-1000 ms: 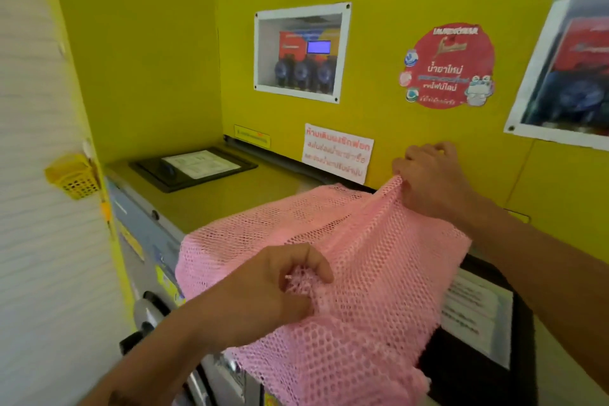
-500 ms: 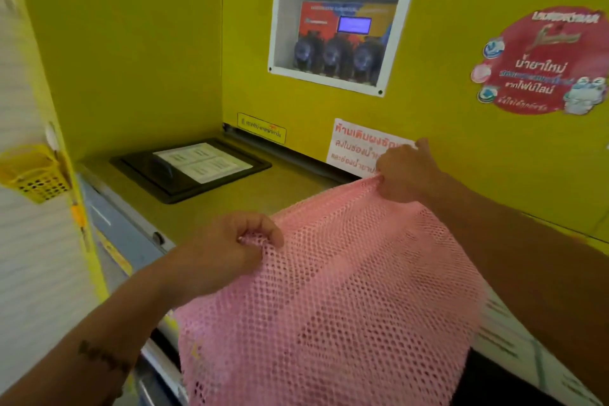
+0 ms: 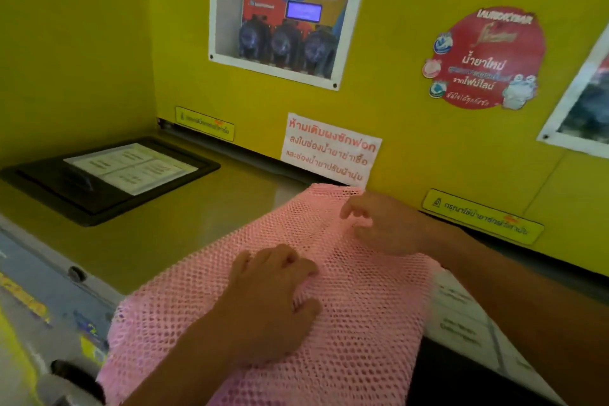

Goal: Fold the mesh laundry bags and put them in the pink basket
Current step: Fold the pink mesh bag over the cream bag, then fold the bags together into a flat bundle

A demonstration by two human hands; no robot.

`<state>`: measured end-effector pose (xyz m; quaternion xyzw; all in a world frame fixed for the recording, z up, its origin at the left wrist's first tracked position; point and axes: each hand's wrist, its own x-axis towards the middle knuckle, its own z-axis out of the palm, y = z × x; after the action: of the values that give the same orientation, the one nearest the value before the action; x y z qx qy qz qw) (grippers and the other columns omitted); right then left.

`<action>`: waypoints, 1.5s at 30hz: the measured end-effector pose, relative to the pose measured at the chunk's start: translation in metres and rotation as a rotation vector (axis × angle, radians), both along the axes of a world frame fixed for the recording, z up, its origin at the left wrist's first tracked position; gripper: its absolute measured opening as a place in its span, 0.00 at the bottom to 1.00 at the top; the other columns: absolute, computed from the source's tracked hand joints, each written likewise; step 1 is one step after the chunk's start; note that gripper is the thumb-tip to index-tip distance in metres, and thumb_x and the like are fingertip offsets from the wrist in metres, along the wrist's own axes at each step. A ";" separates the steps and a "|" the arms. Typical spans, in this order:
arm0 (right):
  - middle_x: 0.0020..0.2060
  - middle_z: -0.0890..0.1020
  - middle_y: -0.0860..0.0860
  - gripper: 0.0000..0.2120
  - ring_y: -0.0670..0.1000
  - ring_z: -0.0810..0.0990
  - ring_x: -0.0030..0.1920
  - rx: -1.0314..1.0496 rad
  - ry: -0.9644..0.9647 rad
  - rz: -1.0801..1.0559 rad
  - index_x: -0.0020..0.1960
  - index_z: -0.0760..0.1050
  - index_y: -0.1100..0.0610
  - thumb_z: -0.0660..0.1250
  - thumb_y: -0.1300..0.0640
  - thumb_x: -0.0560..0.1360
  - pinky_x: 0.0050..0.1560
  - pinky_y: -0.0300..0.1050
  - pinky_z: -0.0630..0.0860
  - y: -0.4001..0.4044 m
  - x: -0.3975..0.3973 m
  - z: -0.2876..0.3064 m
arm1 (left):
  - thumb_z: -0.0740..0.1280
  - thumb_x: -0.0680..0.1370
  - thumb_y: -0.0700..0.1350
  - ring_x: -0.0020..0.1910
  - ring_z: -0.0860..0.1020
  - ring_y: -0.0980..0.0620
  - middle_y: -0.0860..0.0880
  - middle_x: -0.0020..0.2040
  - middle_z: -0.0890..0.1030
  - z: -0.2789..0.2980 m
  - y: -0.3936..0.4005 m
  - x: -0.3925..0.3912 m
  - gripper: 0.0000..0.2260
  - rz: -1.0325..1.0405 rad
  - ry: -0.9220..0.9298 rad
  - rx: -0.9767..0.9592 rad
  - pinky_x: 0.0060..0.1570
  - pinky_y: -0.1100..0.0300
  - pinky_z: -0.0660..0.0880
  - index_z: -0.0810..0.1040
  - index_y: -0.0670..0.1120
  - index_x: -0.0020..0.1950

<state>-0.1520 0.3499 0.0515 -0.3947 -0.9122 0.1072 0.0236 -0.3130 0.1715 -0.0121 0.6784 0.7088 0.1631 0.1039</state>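
Both hands (image 3: 273,293) (image 3: 385,224) flat, fingers relaxed, on mesh bag (image 3: 356,323) atop washer top (image 3: 184,234), yellow wall (image 3: 412,128) behind.

Left hand (image 3: 270,300): bare, no ring or watch is seen.
Right hand (image 3: 385,224): bare.
Forearms: no sleeves are worn.

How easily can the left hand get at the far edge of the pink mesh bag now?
Probably yes. The left hand rests flat on the pink mesh bag, and only open mesh lies between it and the far edge. The right hand rests near that edge, toward the right, leaving space beside it.
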 end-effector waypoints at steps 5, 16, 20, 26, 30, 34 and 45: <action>0.55 0.76 0.46 0.14 0.45 0.76 0.54 -0.100 -0.013 -0.061 0.58 0.74 0.43 0.64 0.58 0.76 0.57 0.48 0.76 -0.016 0.096 0.002 | 0.58 0.78 0.58 0.68 0.67 0.52 0.57 0.70 0.68 0.022 0.009 0.019 0.20 -0.006 0.063 0.053 0.72 0.45 0.59 0.66 0.60 0.71; 0.57 0.77 0.44 0.14 0.46 0.77 0.58 -0.105 0.097 -0.408 0.61 0.74 0.46 0.67 0.59 0.78 0.55 0.37 0.75 -0.082 0.307 0.035 | 0.66 0.79 0.50 0.50 0.78 0.61 0.61 0.50 0.79 0.059 0.027 0.200 0.08 -0.369 -0.225 0.333 0.47 0.67 0.78 0.76 0.59 0.58; 0.59 0.75 0.43 0.15 0.46 0.78 0.59 -0.117 0.033 -0.555 0.63 0.73 0.41 0.67 0.52 0.78 0.60 0.46 0.75 -0.105 0.395 0.043 | 0.66 0.78 0.49 0.46 0.79 0.64 0.62 0.44 0.80 0.061 0.027 0.275 0.07 -0.494 -0.256 0.286 0.42 0.71 0.73 0.78 0.59 0.55; 0.66 0.74 0.47 0.22 0.50 0.77 0.60 -0.121 -0.104 -0.794 0.68 0.69 0.38 0.68 0.48 0.76 0.62 0.51 0.74 -0.116 0.513 0.041 | 0.63 0.77 0.58 0.49 0.77 0.63 0.63 0.49 0.78 0.054 0.022 0.392 0.11 -0.602 -0.257 0.137 0.52 0.61 0.77 0.75 0.62 0.59; 0.68 0.73 0.50 0.26 0.53 0.77 0.60 -0.159 -0.142 -0.889 0.70 0.66 0.39 0.68 0.50 0.74 0.55 0.47 0.77 -0.117 0.554 0.023 | 0.58 0.75 0.67 0.69 0.66 0.54 0.58 0.69 0.68 0.036 0.023 0.462 0.27 -0.551 -0.122 -0.043 0.69 0.49 0.66 0.65 0.61 0.73; 0.69 0.71 0.50 0.27 0.53 0.75 0.61 -0.193 -0.124 -0.866 0.72 0.64 0.42 0.67 0.51 0.75 0.57 0.49 0.76 -0.121 0.567 -0.003 | 0.53 0.77 0.68 0.76 0.53 0.43 0.49 0.79 0.53 0.016 0.034 0.499 0.31 -0.426 0.186 -0.121 0.74 0.43 0.53 0.57 0.58 0.78; 0.47 0.73 0.44 0.07 0.49 0.75 0.51 0.092 0.098 -0.679 0.53 0.78 0.47 0.66 0.51 0.75 0.49 0.43 0.73 -0.125 0.522 -0.040 | 0.56 0.83 0.54 0.58 0.68 0.57 0.59 0.58 0.72 0.008 0.050 0.441 0.16 -0.392 0.147 0.187 0.58 0.60 0.69 0.73 0.59 0.69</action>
<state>0.3703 0.2246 0.0112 -0.6686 -0.7305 0.0708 0.1193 0.1278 0.2212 -0.0042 0.8199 0.5508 0.1548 0.0185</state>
